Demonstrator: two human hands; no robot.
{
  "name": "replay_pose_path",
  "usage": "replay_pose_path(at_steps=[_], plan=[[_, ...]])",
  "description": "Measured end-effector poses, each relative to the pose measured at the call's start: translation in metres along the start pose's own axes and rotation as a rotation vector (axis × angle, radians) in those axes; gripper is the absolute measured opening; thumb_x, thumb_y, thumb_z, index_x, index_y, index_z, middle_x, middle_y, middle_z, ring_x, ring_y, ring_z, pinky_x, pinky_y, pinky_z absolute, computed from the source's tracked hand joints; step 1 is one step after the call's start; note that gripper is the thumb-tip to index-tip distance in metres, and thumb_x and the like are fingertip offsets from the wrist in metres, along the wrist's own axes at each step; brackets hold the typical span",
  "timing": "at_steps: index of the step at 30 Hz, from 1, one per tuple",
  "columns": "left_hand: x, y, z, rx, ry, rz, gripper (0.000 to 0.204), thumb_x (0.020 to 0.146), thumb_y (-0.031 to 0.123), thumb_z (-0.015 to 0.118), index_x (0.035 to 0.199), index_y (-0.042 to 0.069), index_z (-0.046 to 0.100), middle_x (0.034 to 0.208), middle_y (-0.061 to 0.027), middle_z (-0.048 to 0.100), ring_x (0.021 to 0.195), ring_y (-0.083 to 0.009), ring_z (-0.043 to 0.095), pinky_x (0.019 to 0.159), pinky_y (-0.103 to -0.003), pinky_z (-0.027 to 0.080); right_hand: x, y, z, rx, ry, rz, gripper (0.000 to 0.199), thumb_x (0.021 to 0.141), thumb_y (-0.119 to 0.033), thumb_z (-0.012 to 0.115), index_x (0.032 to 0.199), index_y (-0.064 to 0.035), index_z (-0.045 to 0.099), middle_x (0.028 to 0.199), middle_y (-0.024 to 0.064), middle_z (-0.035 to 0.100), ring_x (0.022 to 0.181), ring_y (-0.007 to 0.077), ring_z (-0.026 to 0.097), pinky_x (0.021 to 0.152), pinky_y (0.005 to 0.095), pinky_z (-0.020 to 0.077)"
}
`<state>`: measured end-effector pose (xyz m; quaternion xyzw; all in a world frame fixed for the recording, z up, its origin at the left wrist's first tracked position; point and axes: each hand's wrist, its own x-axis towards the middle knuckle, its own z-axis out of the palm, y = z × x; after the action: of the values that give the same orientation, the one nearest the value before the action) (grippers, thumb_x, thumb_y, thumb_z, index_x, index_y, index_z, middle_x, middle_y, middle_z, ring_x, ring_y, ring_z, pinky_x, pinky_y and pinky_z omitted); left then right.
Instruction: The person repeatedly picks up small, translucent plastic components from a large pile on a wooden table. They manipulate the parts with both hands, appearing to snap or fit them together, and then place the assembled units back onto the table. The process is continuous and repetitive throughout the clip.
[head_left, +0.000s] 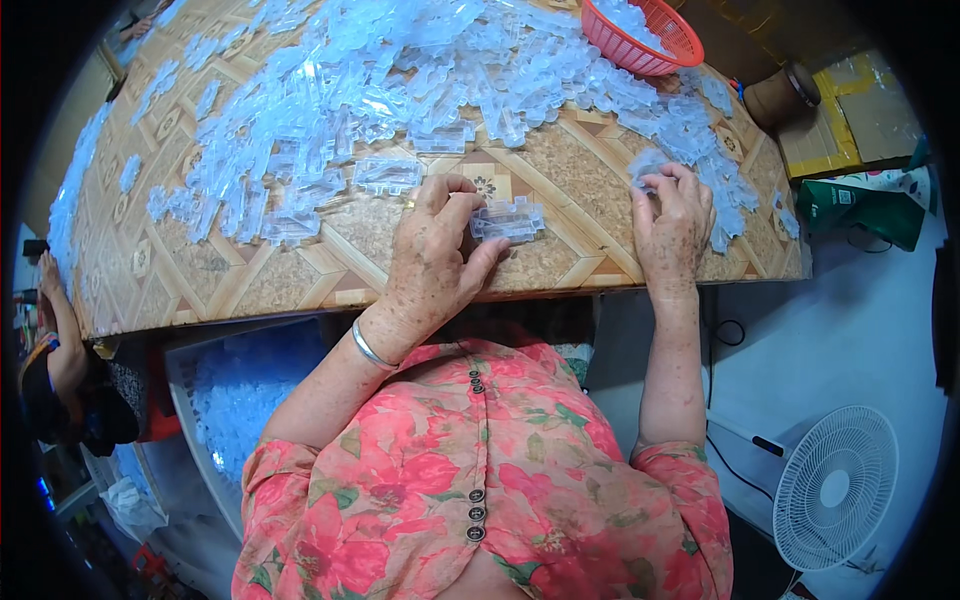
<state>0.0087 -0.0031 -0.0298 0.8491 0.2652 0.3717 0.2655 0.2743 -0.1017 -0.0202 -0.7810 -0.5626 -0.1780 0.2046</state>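
Observation:
My left hand point(425, 250), with a metal bangle at the wrist, curls round the left end of a clear plastic piece point(515, 220) near the table's front edge. The thumb lies along the near side of this piece and the fingers along its far side. To the right, my right hand point(675, 220) is closed in a pinch, with a small blurred bit of clear plastic point(648, 162) at its fingertips. Another clear plastic piece point(388, 174) lies flat just beyond my left hand.
A large heap of clear plastic pieces point(400, 75) covers the far part of the patterned table point(570, 190). A red basket point(655, 45) holding more stands at the far right. Cardboard boxes point(870, 110) and a white fan point(835, 488) are right; another person's arm point(62, 320) is left.

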Motion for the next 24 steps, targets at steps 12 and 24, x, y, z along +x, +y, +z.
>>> replay_pose_path(at_steps=[12,24], plan=[[-0.002,-0.001,-0.001,0.04,0.013,-0.03,0.039,0.071,0.012,0.083,0.1,-0.001,0.06,0.111,-0.0167,0.061,0.1,-0.035,0.061,0.081,-0.042,0.05,-0.023,-0.046,-0.016,0.469,-0.117,-0.085,0.02,0.079,0.006,0.069,0.096,-0.0007,0.062,0.131,0.0203,0.057,0.095,0.0301,0.07,0.076,0.0384,0.059],[-0.003,-0.003,0.0,0.023,0.046,-0.027,0.039,0.072,0.013,0.083,0.101,-0.001,0.059,0.111,-0.0167,0.062,0.097,-0.0354,0.063,0.079,-0.042,0.051,0.007,-0.047,-0.078,-0.047,-0.457,-0.128,0.019,0.075,0.001,0.064,0.094,0.0005,0.061,0.102,0.0193,0.056,0.09,0.0381,0.062,0.081,0.048,0.0505]])
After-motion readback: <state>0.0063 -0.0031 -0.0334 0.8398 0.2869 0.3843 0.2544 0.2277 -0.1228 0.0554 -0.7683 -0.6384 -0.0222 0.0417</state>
